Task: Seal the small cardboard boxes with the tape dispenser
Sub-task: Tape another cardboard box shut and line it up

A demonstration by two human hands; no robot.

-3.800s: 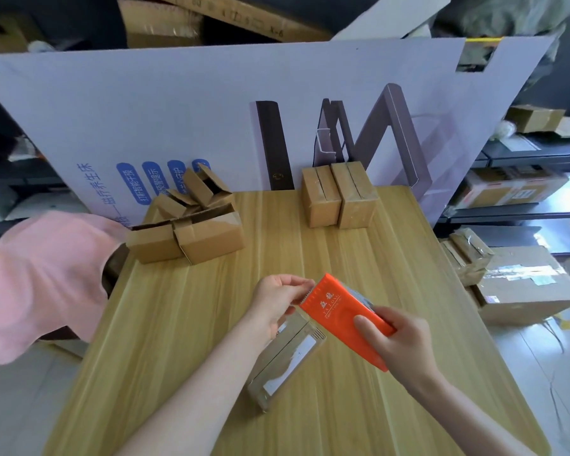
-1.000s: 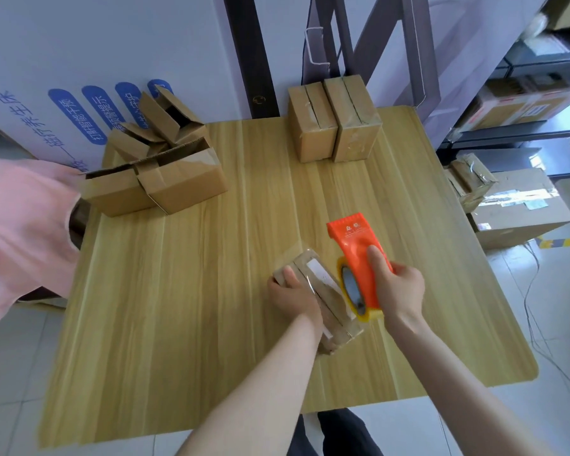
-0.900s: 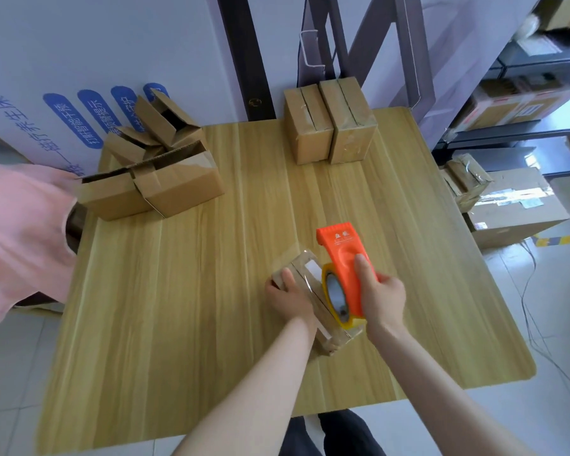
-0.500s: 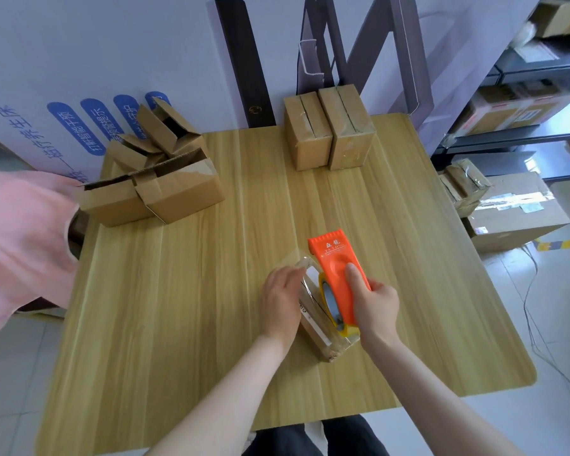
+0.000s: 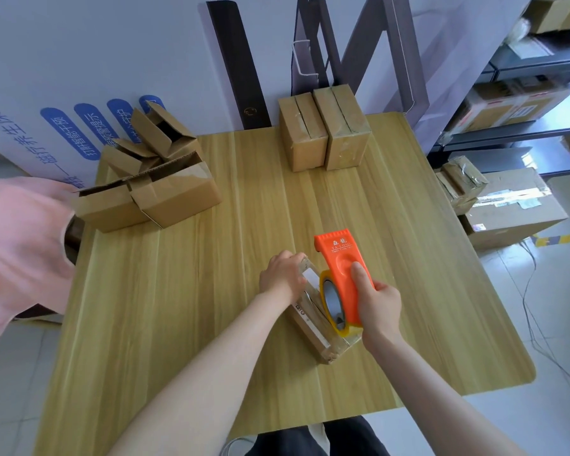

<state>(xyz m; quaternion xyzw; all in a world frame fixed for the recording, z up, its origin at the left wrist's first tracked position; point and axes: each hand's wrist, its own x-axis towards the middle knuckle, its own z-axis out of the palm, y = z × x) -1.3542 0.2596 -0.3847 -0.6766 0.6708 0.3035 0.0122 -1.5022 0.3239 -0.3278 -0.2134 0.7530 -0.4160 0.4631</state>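
Observation:
A small cardboard box (image 5: 313, 327) lies on the wooden table (image 5: 211, 307), lengthwise towards me. My left hand (image 5: 283, 274) presses down on its far end. My right hand (image 5: 377, 304) grips an orange tape dispenser (image 5: 341, 268) with a yellowish tape roll, and it rests along the top of the box. Shiny tape covers the box's near end. The dispenser's nose sticks out beyond the far end of the box.
Two taped boxes (image 5: 324, 133) stand side by side at the table's back edge. Several open, unsealed boxes (image 5: 152, 182) are piled at the back left. A pink cloth (image 5: 17, 251) hangs beside the left edge. Shelves and larger cartons (image 5: 510, 209) stand to the right.
The dispenser has come down onto the box's top and slid along it towards the far end. My left hand moved from the box's side to its far end.

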